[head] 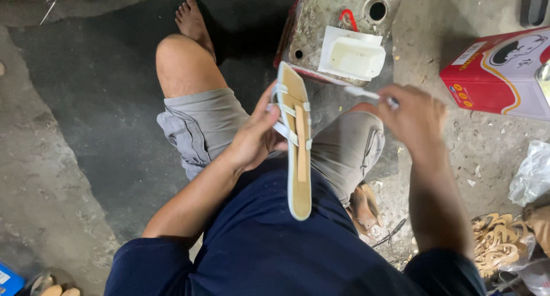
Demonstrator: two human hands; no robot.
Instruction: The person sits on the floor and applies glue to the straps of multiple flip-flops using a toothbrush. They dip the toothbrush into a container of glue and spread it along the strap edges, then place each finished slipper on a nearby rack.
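Observation:
My left hand (255, 136) grips a long tan sandal sole (299, 150) by its white straps, holding it on edge above my lap with the toe pointing away. My right hand (413, 117) is shut on a small white brush (362, 93), whose tip points left toward the far end of the sole without touching it. A white tub of pale glue (353, 56) rests on a dirty metal can (321, 12) just beyond the sole.
A red and white carton (497, 72) lies at the right. Several tan cut pieces (497, 241) are heaped at the lower right beside a clear plastic bag (531, 173). My bare knees and one foot rest on the dark concrete floor (86, 101).

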